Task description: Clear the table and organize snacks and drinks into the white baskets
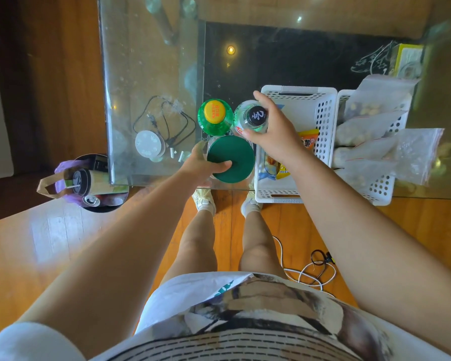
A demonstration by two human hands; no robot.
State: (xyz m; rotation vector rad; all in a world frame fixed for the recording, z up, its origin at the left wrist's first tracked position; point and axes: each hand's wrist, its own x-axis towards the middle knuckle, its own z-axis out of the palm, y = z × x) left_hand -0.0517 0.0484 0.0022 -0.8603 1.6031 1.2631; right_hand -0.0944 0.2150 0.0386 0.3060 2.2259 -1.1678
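- The right hand [272, 126] clamps round the shoulder of a clear plastic bottle with a black cap [253, 118], fingers wrapped on its far side. The bottle stands on the glass table [146, 74], just left of the nearer white perforated plastic basket [323, 110].
- The left hand [203, 162] curls round a clear jar with a wide dark-green lid [231, 158], thumb lying on the lid. The jar sits at the table's near edge, just in front of the right hand.
- A green plastic bottle with a yellow cap [215, 117] stands untouched just beyond the left hand, touching or nearly touching the black-capped bottle.
- Handling, as a judgement: the bottles look full, so fairly heavy and smooth; a grip low on the shoulder or round the body seems safer than the cap. The jar may be glass and should be held by its wall, not by the lid alone.
- The nearer basket already holds an orange snack packet [307, 142]; a second white basket [380, 183], to the right of the right hand, is heaped with clear plastic bags of snacks [391, 142].
- The glass top is hard, slick and reflective, so things may slide and clink. Below lie a wooden floor [37, 243], a white cable [310, 277] and a round bin of rubbish [89, 183] left of the left hand.
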